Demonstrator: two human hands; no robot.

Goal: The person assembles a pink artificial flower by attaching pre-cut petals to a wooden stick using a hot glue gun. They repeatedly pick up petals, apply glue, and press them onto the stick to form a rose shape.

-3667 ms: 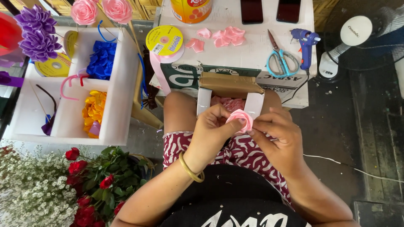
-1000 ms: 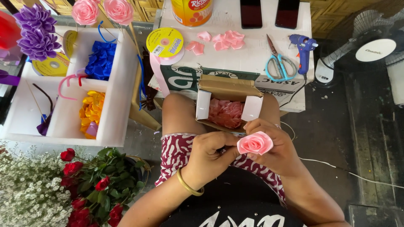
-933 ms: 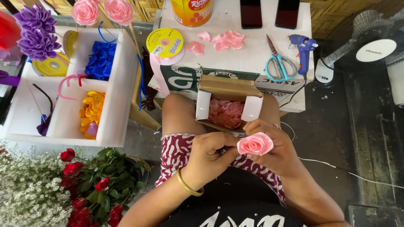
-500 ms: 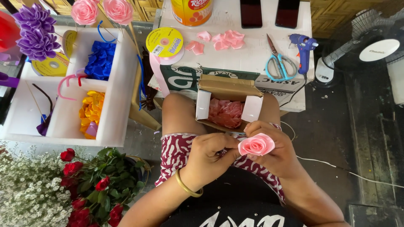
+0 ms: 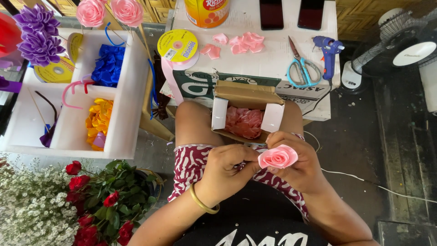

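A pink ribbon rose [image 5: 278,157] is held over my lap by both hands. My right hand [image 5: 300,164] cups it from behind with fingers wrapped round its base. My left hand [image 5: 225,171], with a gold bangle on the wrist, pinches the rose's left edge. Just beyond my hands an open cardboard box [image 5: 248,98] rests between my knees, filled with pink petals [image 5: 245,122].
A white table [image 5: 273,50] holds blue scissors [image 5: 302,68], a blue glue gun [image 5: 328,50], loose pink petals [image 5: 236,43], a yellow ribbon spool [image 5: 177,45] and a tin. A white divided tray [image 5: 129,91] at left holds blue and yellow petals. Red roses [image 5: 100,200] stand lower left, a fan [image 5: 400,45] at right.
Since the oldest frame both hands have come down from the box toward my lap with the rose, which now faces up and looks fuller. Over the last second hardly anything moved.
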